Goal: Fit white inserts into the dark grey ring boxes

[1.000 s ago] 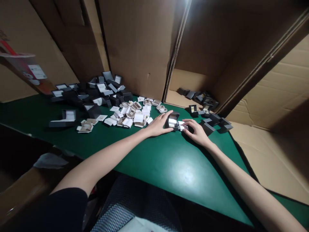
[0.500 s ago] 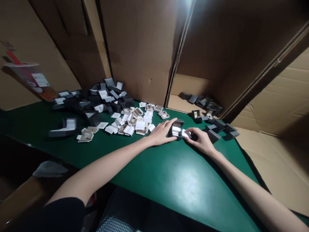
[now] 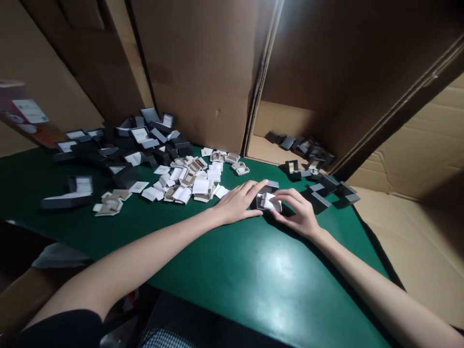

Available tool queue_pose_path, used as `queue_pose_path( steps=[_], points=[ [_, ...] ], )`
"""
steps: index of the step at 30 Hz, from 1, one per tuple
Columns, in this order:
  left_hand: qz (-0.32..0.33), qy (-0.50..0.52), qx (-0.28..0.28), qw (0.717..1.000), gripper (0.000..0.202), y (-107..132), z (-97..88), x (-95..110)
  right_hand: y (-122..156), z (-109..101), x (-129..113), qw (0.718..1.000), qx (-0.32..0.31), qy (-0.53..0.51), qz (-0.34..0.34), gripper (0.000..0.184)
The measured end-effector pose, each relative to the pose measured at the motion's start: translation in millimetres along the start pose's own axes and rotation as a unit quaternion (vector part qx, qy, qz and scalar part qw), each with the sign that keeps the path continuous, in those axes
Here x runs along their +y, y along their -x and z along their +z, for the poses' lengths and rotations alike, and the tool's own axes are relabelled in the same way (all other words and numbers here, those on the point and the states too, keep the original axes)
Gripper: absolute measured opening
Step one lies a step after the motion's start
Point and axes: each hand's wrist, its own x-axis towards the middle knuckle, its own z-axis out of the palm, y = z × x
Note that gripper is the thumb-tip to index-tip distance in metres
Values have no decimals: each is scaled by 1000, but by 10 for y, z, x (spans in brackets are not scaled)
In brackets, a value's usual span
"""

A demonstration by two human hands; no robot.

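A small dark box [image 3: 273,184] stands with its lid raised on the green table. My left hand [image 3: 237,203] grips it from the left side, the thumb low at the front and the fingers at the back by the lid. In my right hand [image 3: 299,212] a white folded insert [image 3: 268,201] is pinched between thumb and fingers, tilted over the opening of the box. How deep the insert sits cannot be made out. Left of my hands lies a heap of white and grey card inserts [image 3: 201,186].
A pile of open dark boxes [image 3: 141,137] covers the back left of the green table [image 3: 232,256]. More dark boxes [image 3: 321,186] lie at the right. Tall cardboard panels [image 3: 195,72] wall the back. A cup [image 3: 27,113] shows at far left.
My right hand has brought the white insert leftward from beside the box to over its opening. My left hand stays on the box. The view has shifted slightly right.
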Motion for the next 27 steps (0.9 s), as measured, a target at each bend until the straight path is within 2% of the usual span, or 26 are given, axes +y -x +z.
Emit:
queue_pose_path(
  steps=[10,14,17,23,27],
  points=[
    [17,-31,5,999,86,-25,36,-11,-19,94,-7,998,-48,22,-41,17],
    [24,-30,-6,999,84,-39,47,-41,-8,105,-49,996,-43,67,-40,21],
    [24,5,-19,1000,83,-45,21,-52,-10,85,-103,990,-52,123,-37,23],
    [-41,97,-58,993,81,-39,-78,-61,-4,5,-119,977,-80,187,-56,28],
    [-37,137,-70,987,80,-45,-111,-83,31,-4,-78,969,-55,232,-67,32]
  ],
)
